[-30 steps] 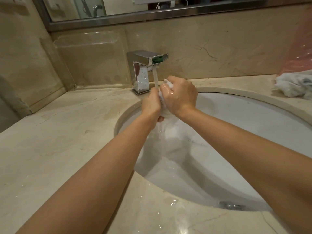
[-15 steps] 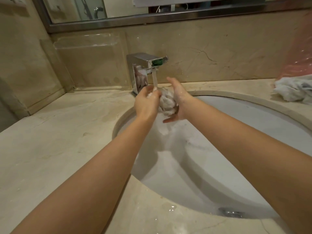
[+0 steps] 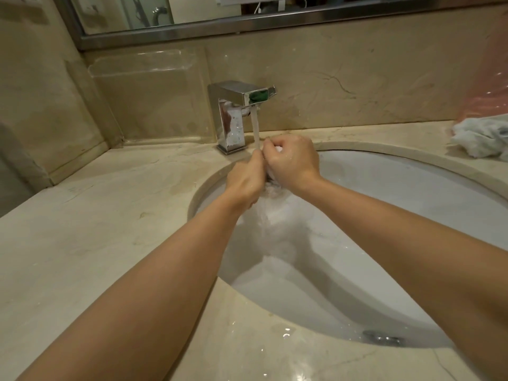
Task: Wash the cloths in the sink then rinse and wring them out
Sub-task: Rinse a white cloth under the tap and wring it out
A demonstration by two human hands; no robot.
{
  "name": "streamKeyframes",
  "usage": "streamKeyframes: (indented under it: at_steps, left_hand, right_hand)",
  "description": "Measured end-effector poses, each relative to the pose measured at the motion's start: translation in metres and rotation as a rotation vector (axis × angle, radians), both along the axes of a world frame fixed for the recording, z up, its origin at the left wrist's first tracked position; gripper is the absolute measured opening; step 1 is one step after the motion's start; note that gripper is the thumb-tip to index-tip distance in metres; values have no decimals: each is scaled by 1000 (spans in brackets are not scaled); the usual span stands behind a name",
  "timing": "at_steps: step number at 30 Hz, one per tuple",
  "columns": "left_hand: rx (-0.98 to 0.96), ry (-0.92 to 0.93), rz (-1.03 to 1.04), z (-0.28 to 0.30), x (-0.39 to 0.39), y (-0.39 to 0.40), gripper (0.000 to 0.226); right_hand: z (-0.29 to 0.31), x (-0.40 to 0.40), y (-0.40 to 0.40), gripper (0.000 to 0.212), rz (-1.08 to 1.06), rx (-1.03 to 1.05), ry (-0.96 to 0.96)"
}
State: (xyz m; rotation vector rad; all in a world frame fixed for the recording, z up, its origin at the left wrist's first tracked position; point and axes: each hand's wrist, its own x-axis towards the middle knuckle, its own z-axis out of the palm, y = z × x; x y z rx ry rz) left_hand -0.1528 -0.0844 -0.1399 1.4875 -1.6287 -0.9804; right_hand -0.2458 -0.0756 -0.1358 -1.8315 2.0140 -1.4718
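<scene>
One view only — head-worn, wide-angle, looking forward and down from above the near edge of the counter (image 3: 82, 243). It faces the back wall: faucet (image 3: 236, 116) upper centre, mirror (image 3: 247, 20) strip along the top. Sink (image 3: 398, 215) fills centre-right, close beneath the lens. Both forearms enter from the bottom corners, meeting mid-frame near the faucet — lines bow toward the edges. No second view to overlap.

Beige marble bench (image 3: 82, 243) with an oval white sink (image 3: 398, 215) set in; chrome tap (image 3: 233, 119) at the back edge, crumpled white cloths (image 3: 481, 138) far right.
</scene>
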Motion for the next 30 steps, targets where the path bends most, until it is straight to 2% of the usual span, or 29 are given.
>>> streamKeyframes:
  at_steps: [5, 10, 13, 17, 19, 21, 24, 26, 28, 30]
  left_hand:
    - [106, 88, -12, 2, -1, 2, 50]
    - [188, 163, -32, 0, -2, -4, 45]
    - [240, 321, 34, 3, -2, -8, 47]
    - [454, 662, 144, 9, 7, -9, 56]
    - [606, 819, 76, 12, 10, -9, 65]
    - [670, 1003, -2, 13, 8, -6, 62]
    - [566, 1056, -4, 12, 5, -7, 48]
    - [501, 1111, 30, 10, 4, -13, 42]
    - [442, 1148, 80, 9, 4, -16, 39]
    - [391, 1174, 139, 10, 3, -17, 42]
  right_hand:
    - [2, -4, 0, 49, 84, -103, 122]
    - [-4, -4, -3, 41, 68, -187, 105]
    - [-1, 2, -3, 40, 43, -222, -47]
    - [9, 8, -4, 11, 63, -184, -487]
    - [8, 10, -5, 20, 65, -112, -632]
    - [5, 14, -9, 23, 74, 6, -606]
    - [8, 17, -23, 36, 52, 230, -534]
    - [16, 15, -32, 45, 92, 274, -646]
    - [23, 8, -44, 45, 123, 250, -783]
    - [32, -2, -53, 45, 144, 252, -834]
